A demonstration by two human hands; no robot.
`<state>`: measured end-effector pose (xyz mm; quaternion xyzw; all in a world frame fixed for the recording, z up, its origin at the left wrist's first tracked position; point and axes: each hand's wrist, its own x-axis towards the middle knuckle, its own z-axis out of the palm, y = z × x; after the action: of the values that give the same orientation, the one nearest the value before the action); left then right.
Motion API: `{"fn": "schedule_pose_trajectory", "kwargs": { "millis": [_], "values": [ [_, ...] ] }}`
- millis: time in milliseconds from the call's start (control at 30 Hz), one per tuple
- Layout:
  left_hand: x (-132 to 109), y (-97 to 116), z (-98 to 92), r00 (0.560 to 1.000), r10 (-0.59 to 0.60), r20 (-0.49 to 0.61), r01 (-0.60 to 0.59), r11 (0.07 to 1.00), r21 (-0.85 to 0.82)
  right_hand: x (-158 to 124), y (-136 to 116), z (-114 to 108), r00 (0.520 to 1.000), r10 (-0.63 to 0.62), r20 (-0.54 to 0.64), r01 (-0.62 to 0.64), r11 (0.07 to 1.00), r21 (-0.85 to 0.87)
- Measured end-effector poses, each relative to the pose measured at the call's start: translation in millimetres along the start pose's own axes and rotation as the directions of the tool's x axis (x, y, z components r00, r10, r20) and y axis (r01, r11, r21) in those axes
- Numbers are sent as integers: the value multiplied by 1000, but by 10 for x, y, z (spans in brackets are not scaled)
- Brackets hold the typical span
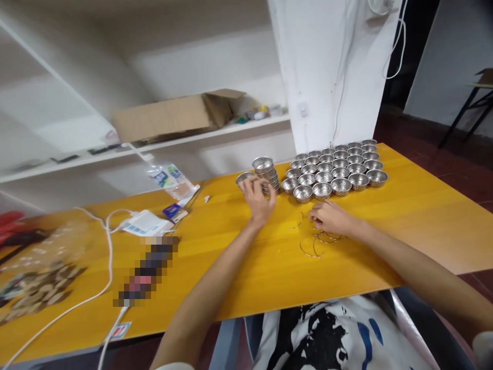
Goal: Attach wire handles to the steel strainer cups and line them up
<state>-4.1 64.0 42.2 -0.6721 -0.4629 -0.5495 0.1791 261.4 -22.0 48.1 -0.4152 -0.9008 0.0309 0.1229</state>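
My left hand (259, 199) reaches to a stack of small perforated metal cups (266, 173) and curls round a single metal cup (244, 178) beside it. My right hand (330, 217) rests on the yellow table (416, 216) with fingers bent over several thin wire rings (316, 241), seemingly pinching one. Behind both hands, several more metal cups (336, 169) stand in neat rows.
A clear plastic bag (171, 181), a blue-white packet (146, 224) and a white cable (103, 246) lie at the left. A bag of dark pieces (34, 277) sits at the far left. A cardboard box (169, 118) rests on the wall shelf. A white pillar (331, 72) stands behind the table.
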Motion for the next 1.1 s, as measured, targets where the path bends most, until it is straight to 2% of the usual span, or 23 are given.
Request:
{"fn": "schedule_pose_trajectory", "kwargs": {
  "millis": [67,100,200,267,333,467,600,667,767,933,1033,1100],
  "values": [
    [103,-230,-103,988,-131,-84,139,985,100,6,21,33,995,-38,-93,38,999,-1],
    [137,-345,-135,979,-185,-82,195,971,136,7,31,49,986,-55,-158,57,998,7],
    [161,-639,-141,962,-265,70,250,953,174,6,53,80,936,-66,-347,98,992,75],
    [132,-767,-94,942,-291,164,267,951,156,5,58,83,903,-43,-427,108,986,129],
    [102,-836,-52,933,-311,183,290,948,135,5,53,78,884,-24,-466,114,979,166],
    [142,-831,-97,950,-295,99,288,954,85,4,14,58,870,9,-494,118,967,225],
    [286,-701,-258,965,-254,-66,252,967,-26,-9,-40,28,837,42,-545,121,958,260],
    [335,-634,-304,967,-237,-95,232,971,-60,-13,-59,23,831,33,-555,132,958,255],
    [331,-601,-287,958,-277,-73,274,961,-44,-8,-72,48,834,12,-552,129,968,216],
    [220,-726,-177,920,-390,39,389,921,35,3,-74,123,855,-54,-515,150,978,148],
    [194,-782,-147,914,-393,105,389,920,54,0,-73,146,864,-79,-496,162,979,125],
    [222,-774,-164,925,-366,97,362,930,61,0,-74,152,863,-82,-498,165,978,125]
  ]
}}
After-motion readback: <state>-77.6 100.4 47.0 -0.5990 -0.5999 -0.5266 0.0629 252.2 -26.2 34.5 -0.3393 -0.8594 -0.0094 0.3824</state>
